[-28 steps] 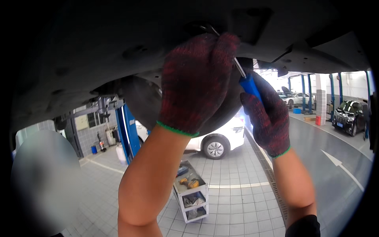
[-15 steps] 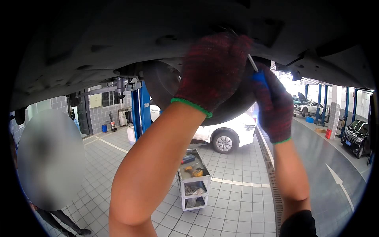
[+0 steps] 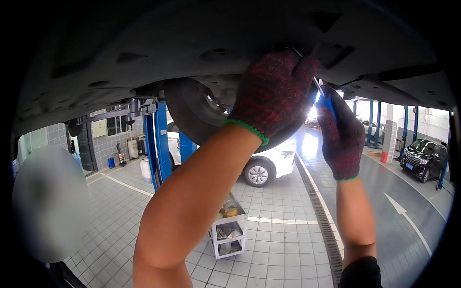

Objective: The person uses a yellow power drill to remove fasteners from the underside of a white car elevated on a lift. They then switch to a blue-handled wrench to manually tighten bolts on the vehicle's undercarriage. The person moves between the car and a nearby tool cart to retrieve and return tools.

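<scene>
Overhead is the dark underside of a raised car (image 3: 182,62), with both my arms reaching up to it. My left hand (image 3: 276,91), in a dark red knit glove with a green cuff, is closed against the underbody. A thin metal edge shows just above its fingers; what they grip is hidden. To its right, my right hand (image 3: 342,137), gloved alike, is wrapped round the blue handle of a screwdriver (image 3: 319,86). The slim metal shaft points up and left toward my left thumb, and its tip is out of sight. Behind my left hand hangs a black tyre (image 3: 185,113).
A tool cart (image 3: 229,240) with shelves stands below, a yellow tool on top. Beyond it is a parked white car (image 3: 273,165). A blue lift post (image 3: 161,144) rises at left, near a blurred person (image 3: 50,206). A floor drain grate (image 3: 317,201) runs at right.
The view has shifted, so the cart and white car sit farther left. Both hands appear slightly farther right, still at the underbody; the screwdriver stays in my right hand.
</scene>
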`<state>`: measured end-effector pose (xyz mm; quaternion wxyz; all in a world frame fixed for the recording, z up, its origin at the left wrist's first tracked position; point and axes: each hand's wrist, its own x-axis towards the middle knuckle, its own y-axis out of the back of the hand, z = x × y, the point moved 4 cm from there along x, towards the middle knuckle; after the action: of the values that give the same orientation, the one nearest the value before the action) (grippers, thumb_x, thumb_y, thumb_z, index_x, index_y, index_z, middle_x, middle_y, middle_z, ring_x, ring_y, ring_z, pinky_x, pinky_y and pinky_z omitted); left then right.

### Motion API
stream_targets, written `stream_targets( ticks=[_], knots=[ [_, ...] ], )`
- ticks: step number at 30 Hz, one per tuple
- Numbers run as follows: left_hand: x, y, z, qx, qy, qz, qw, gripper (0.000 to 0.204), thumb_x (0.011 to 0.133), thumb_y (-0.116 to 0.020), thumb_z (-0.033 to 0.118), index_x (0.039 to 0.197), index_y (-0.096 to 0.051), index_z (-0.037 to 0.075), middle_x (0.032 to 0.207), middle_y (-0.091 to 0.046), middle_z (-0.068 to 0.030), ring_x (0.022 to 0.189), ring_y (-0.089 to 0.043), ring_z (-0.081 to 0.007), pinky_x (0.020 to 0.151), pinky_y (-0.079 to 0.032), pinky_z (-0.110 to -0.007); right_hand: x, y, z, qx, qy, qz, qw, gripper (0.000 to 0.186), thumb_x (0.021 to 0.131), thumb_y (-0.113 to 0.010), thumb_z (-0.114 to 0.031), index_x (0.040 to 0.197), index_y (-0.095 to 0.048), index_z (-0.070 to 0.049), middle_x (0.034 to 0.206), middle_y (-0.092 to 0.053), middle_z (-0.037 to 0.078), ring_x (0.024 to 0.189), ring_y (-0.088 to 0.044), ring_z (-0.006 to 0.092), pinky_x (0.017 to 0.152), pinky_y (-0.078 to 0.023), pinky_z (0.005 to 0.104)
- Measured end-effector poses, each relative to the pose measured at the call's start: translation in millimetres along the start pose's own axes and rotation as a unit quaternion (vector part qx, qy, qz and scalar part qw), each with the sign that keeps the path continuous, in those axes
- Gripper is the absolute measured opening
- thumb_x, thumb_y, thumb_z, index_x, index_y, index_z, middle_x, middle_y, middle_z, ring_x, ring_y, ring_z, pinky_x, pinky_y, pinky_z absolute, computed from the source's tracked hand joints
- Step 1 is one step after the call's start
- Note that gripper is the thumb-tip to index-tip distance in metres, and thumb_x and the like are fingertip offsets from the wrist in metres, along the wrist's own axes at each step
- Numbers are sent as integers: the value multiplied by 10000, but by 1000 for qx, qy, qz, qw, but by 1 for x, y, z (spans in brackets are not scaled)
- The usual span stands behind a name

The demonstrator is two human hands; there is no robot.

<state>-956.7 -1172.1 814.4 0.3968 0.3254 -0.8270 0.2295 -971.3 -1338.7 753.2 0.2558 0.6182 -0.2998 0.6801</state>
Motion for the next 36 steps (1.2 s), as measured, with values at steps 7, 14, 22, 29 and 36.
stream_targets(
  ticks=[7, 14, 22, 29, 36],
  knots=[
    [0, -3, -1, -20, 4, 3, 1000, 382, 813, -727, 138, 1185, -654, 95, 971, -674, -140, 895, -664, -322, 792, -540, -447, 1, -1, 3, -15, 7, -4, 1000, 416, 967, -687, -247, 1334, -645, -55, 1018, -756, 181, 903, -746, 203, 833, -572, 358],
    [1, -2, 1, -37, 31, 15, 999, 351, 828, -693, 120, 1177, -664, 99, 960, -687, -127, 904, -671, -324, 792, -539, -448, 2, -1, -6, -30, -13, -15, 999, 414, 977, -676, -256, 1331, -640, -43, 990, -756, 178, 871, -736, 186, 795, -569, 325],
    [2, -11, -12, -123, 169, -107, 972, 313, 884, -645, 163, 1192, -669, 112, 1020, -675, -161, 943, -671, -322, 779, -551, -448, -14, -28, 12, 136, -86, -22, 987, 437, 1001, -656, -229, 1381, -587, -25, 1039, -738, 98, 906, -667, 119, 831, -544, 290],
    [1, -4, -6, -13, 81, -75, 994, 276, 928, -592, 185, 1187, -664, 126, 1055, -668, -156, 963, -667, -345, 789, -553, -454, -1, -23, 24, 133, -107, -56, 984, 402, 1009, -640, -238, 1358, -613, -40, 988, -737, 71, 800, -643, 87, 734, -531, 260],
    [5, -9, -7, -109, 178, -143, 967, 310, 881, -633, 142, 1189, -660, 126, 1001, -664, -154, 929, -671, -332, 758, -553, -458, -2, -5, 13, 46, -102, -41, 993, 397, 991, -659, -267, 1327, -648, -55, 909, -746, 92, 771, -655, 96, 720, -539, 272]
  ],
)
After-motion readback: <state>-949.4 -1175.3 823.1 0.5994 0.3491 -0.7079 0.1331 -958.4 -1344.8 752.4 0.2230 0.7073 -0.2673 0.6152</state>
